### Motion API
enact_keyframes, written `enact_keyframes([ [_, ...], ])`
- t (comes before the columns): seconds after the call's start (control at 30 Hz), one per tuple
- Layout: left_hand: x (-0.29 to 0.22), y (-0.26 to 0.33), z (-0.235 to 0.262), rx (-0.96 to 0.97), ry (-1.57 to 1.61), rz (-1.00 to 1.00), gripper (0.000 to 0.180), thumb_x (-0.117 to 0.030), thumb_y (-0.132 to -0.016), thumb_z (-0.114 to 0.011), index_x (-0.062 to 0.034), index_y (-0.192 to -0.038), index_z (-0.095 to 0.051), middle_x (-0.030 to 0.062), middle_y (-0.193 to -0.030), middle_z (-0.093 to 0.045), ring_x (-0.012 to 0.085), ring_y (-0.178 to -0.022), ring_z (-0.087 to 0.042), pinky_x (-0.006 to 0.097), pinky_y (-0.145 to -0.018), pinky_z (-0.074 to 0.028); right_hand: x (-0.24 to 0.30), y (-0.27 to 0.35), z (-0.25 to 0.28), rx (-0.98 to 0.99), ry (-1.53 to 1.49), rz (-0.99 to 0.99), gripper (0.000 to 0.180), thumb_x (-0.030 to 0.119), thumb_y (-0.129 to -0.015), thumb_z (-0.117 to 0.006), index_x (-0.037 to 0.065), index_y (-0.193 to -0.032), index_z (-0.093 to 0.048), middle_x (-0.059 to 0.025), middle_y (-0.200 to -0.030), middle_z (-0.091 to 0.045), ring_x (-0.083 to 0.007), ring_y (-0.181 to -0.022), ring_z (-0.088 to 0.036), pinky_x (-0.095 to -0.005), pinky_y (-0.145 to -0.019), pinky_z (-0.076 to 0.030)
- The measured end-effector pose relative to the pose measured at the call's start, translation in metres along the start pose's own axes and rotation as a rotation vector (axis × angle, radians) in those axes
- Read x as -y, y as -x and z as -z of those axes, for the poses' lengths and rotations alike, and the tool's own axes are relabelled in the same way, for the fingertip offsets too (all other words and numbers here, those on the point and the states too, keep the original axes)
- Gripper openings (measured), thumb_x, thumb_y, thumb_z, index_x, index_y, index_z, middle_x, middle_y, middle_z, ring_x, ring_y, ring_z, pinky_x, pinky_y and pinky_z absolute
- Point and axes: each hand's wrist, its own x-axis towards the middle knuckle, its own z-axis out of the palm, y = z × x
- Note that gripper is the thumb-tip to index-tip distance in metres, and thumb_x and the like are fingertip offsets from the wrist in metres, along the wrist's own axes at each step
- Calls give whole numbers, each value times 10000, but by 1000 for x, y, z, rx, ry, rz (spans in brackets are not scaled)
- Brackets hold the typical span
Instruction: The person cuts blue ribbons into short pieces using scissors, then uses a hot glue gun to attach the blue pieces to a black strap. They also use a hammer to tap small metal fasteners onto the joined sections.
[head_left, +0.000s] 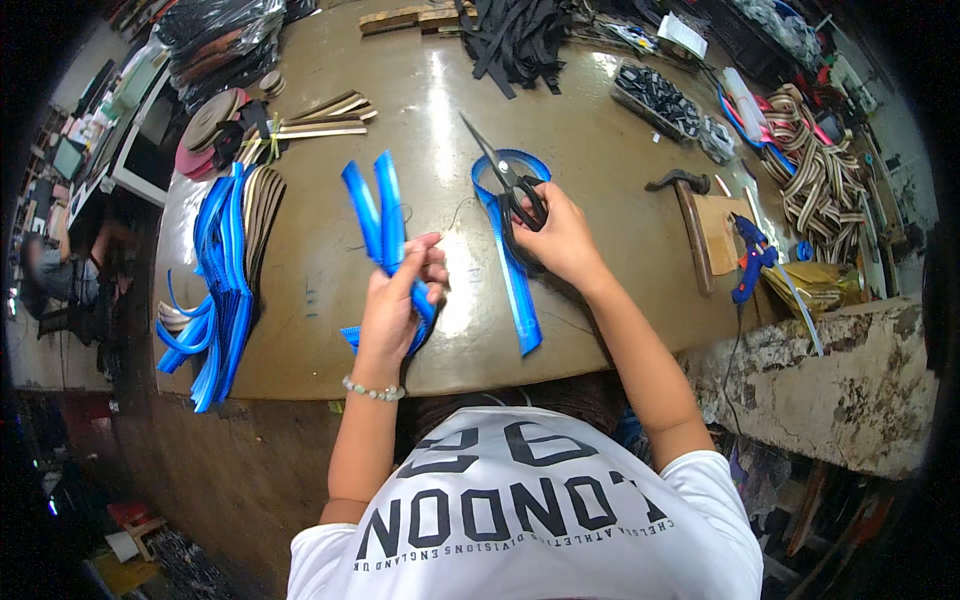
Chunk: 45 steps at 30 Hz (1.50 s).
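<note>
My left hand (398,300) is closed around a folded blue webbing strap (368,210). Two ends of the strap stick up past the fingers, and another part hangs below the palm. Black-handled scissors (508,180) are gripped in my right hand (563,238), their blades pointing far and left, seemingly together. Under the scissors lies another blue strap (518,308), curled into a loop at its far end, with its straight tail toward the near table edge. To the left, a bundle of blue straps (228,270) rests beside striped beige straps (262,205).
A hammer (695,240), a wooden board (722,225) and a blue glue gun (752,260) lie at right. Beyond are a container of black pieces (655,100) and striped webbing (818,185). Black straps (515,45) are heaped at the back; webbing rolls (212,118) sit far left.
</note>
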Motion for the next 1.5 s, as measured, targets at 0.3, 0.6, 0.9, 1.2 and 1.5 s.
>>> enact_keyframes([
  [0.3, 15, -27, -7, 218, -112, -3, 337, -242, -990, -566, 13, -1210, -577, 86, -1091, -667, 119, -850, -602, 219, -610, -453, 35, 26, -11, 245, -323, 184, 284, 73, -747, -750, -32, -966, -601, -106, -908, -689, -164, -781, -657, -295, -710, -532],
  [0.6, -56, -8, -9, 440, 754, -41, 335, -286, -944, -627, -24, -1106, -495, 3, -738, -376, 132, -644, -350, 276, -695, -382, -60, -157, 259, -984, 302, 75, 286, 167, -740, -685, -78, -860, -598, -272, -889, -671, -373, -859, -673, -447, -774, -523],
  [0.9, -35, -23, 3, 51, 369, -169, 289, -335, -1064, -406, -95, -940, -508, -5, -699, -440, 84, -525, -401, 239, -549, -404, -240, -200, 407, -1230, 262, -851, 479, 372, -793, -750, 20, -1112, -691, -178, -1137, -690, -340, -1044, -678, -437, -870, -558],
  [1.2, -78, -18, 55, 44, 867, -126, 352, -298, -1075, -328, -3, -1072, -522, 24, -638, -371, 102, -480, -337, 246, -461, -319, -236, -209, 420, -1321, 265, -807, 306, 277, -804, -709, 51, -1010, -699, -201, -1080, -696, -362, -1006, -679, -461, -865, -538],
  [1.5, -57, -55, 25, 315, 988, 335, 304, -289, -1055, -373, -26, -1025, -522, -1, -682, -397, 106, -556, -368, 267, -473, -315, -39, -206, 350, -857, 377, 163, 424, 319, -806, -703, -16, -1057, -637, -175, -963, -695, -308, -896, -671, -381, -835, -492],
])
